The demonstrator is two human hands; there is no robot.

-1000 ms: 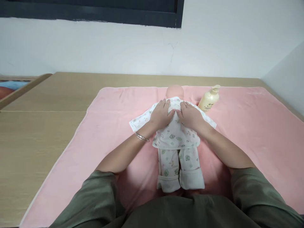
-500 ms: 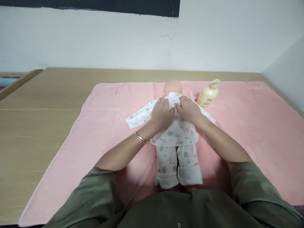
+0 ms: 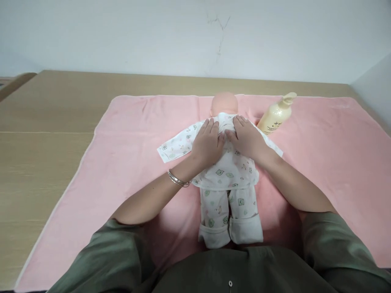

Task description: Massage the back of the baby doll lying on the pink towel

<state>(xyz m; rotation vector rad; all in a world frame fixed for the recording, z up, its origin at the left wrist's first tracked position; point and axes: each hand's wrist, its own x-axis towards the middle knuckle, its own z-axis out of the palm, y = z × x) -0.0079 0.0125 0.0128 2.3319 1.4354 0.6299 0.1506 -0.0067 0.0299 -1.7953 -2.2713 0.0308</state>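
Note:
A baby doll (image 3: 224,104) lies on a pink blanket (image 3: 134,134), its bald head away from me and its face out of sight. It wears a white printed top (image 3: 229,173) and matching trousers (image 3: 215,209) with turned-up cuffs. Flat on the upper left of the doll's back rests my left hand (image 3: 208,142), fingers stretched toward the head. My right hand (image 3: 247,137) lies flat on the upper right of the back, its thumb pointing inward near the left thumb. Both hands are open and touch the top's cloth. Silver bangles circle my left wrist.
A pale yellow pump bottle (image 3: 277,115) stands tilted on the blanket, right of the doll's head. Under the blanket is a wooden table (image 3: 55,110), bare along its left side. A white wall (image 3: 137,36) rises behind it.
My view has tipped down and come a little closer, so the dark band on the wall is out of frame. Both hands stay flat on the doll's upper back.

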